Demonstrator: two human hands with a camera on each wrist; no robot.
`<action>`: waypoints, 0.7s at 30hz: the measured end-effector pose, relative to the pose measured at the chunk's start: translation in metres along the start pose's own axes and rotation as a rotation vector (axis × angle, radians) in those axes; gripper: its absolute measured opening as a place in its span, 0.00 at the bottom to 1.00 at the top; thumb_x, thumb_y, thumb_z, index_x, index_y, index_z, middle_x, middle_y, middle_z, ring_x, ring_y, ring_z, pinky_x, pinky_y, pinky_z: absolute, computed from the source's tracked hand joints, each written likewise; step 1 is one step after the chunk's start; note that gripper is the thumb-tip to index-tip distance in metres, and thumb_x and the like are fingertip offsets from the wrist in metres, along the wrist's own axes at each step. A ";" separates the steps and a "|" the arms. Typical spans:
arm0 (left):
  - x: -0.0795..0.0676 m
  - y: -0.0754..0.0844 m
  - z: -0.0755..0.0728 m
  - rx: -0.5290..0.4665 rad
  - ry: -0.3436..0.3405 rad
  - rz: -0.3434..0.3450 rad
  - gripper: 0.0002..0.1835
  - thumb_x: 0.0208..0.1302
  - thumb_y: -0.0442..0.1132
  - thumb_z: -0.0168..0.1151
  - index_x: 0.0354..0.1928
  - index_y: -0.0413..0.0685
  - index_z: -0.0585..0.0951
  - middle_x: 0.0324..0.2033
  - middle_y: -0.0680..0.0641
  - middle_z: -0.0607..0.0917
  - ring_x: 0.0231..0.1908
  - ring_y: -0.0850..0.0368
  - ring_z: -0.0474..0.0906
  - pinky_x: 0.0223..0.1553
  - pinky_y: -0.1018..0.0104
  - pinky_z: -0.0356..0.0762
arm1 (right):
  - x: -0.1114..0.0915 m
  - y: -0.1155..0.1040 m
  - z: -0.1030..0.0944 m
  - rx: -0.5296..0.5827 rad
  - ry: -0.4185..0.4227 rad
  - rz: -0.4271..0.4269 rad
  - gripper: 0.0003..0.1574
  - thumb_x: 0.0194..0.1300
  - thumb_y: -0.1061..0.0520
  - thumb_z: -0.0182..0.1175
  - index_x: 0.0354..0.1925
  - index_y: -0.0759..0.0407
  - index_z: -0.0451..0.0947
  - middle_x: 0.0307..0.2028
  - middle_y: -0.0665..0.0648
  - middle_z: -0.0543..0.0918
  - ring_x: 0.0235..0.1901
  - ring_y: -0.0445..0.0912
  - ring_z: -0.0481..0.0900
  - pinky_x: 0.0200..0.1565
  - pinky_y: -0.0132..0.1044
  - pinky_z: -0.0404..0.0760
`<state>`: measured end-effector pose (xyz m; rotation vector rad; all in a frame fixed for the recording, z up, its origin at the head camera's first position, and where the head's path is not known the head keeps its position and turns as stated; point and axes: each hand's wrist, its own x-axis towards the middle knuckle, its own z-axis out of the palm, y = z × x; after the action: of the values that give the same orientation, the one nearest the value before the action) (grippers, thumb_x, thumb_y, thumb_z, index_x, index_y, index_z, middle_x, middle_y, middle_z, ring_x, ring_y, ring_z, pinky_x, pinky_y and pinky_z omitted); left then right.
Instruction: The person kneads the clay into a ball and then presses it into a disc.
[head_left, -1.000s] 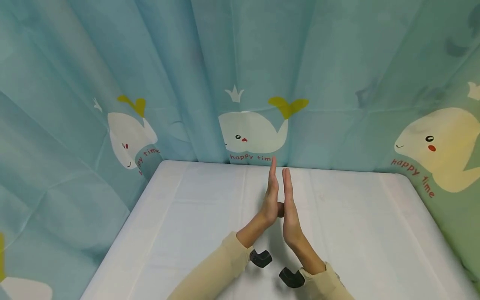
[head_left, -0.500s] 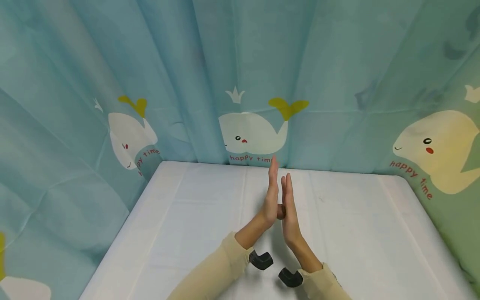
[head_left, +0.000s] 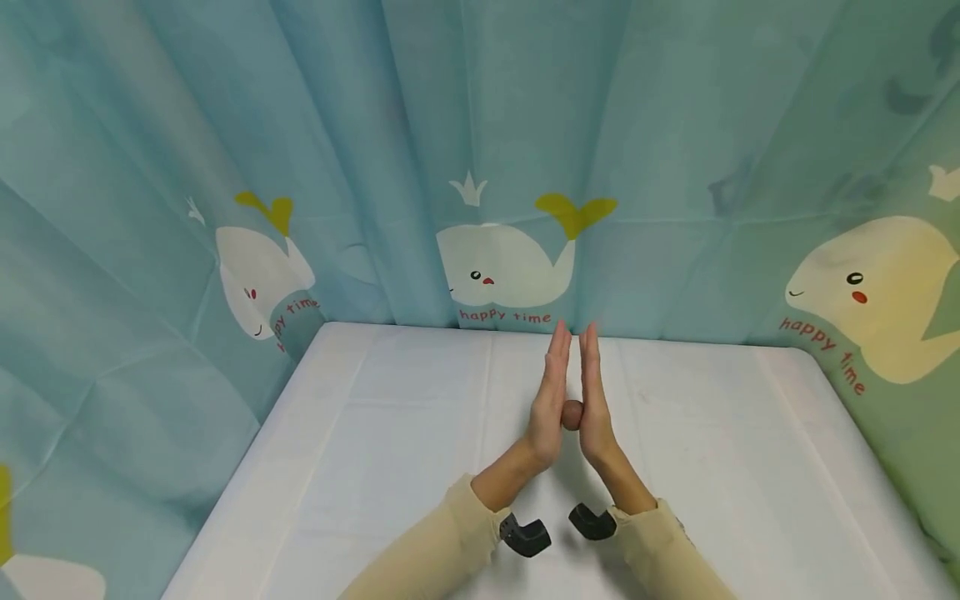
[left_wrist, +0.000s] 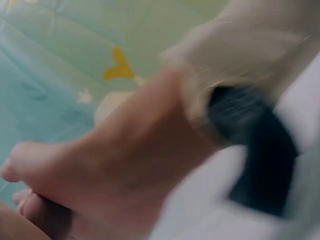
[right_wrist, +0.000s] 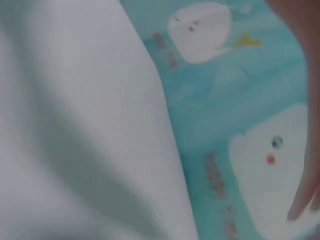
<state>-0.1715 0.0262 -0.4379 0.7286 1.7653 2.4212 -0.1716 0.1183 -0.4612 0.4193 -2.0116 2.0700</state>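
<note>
Over the white counter (head_left: 390, 442), below and right of the frame's centre, the left hand (head_left: 547, 412) is being held straight-fingered. A brown ball (head_left: 572, 415) is being pressed between it and the right hand (head_left: 596, 410), whose grip is likewise being held straight.

Red words (head_left: 505, 316) reading "happy time" ran beneath white whales (head_left: 517, 258) printed on a blue-green curtain (head_left: 660, 108), the leftmost copy (head_left: 302, 305) partly illegible.
</note>
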 end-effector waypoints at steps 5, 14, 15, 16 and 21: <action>0.011 -0.010 -0.010 0.068 0.087 0.013 0.33 0.83 0.56 0.20 0.84 0.56 0.40 0.82 0.53 0.41 0.80 0.57 0.35 0.77 0.45 0.32 | -0.019 -0.011 0.018 -0.011 -0.044 -0.105 0.36 0.84 0.46 0.23 0.84 0.41 0.32 0.83 0.51 0.39 0.81 0.47 0.34 0.74 0.45 0.45; -0.002 -0.020 0.000 0.059 -0.027 0.005 0.35 0.82 0.58 0.19 0.83 0.54 0.36 0.82 0.48 0.36 0.80 0.51 0.34 0.76 0.53 0.44 | 0.011 -0.014 -0.002 -0.030 0.018 -0.088 0.35 0.84 0.39 0.24 0.83 0.33 0.32 0.82 0.43 0.42 0.79 0.38 0.36 0.75 0.54 0.34; -0.002 -0.017 0.001 0.048 -0.027 0.014 0.35 0.82 0.59 0.19 0.83 0.54 0.36 0.82 0.48 0.37 0.80 0.51 0.35 0.76 0.54 0.44 | 0.011 -0.009 -0.003 -0.037 0.015 -0.065 0.35 0.84 0.40 0.22 0.83 0.34 0.31 0.82 0.44 0.41 0.78 0.34 0.38 0.74 0.49 0.46; -0.002 -0.013 0.000 0.042 -0.024 0.019 0.36 0.82 0.60 0.20 0.83 0.54 0.36 0.82 0.48 0.37 0.80 0.51 0.35 0.75 0.55 0.44 | 0.010 -0.004 -0.004 -0.033 0.011 -0.047 0.35 0.84 0.42 0.21 0.83 0.35 0.31 0.82 0.46 0.41 0.74 0.32 0.53 0.69 0.43 0.60; 0.006 -0.005 -0.006 0.046 0.024 0.036 0.35 0.83 0.58 0.20 0.83 0.50 0.38 0.82 0.50 0.40 0.80 0.53 0.37 0.78 0.50 0.34 | -0.011 0.006 0.007 0.017 -0.028 -0.004 0.35 0.84 0.44 0.20 0.83 0.37 0.33 0.82 0.50 0.39 0.48 0.27 0.72 0.28 0.29 0.66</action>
<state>-0.1807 0.0245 -0.4422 0.7451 1.8391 2.4300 -0.1634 0.1112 -0.4709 0.4584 -2.0085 2.0913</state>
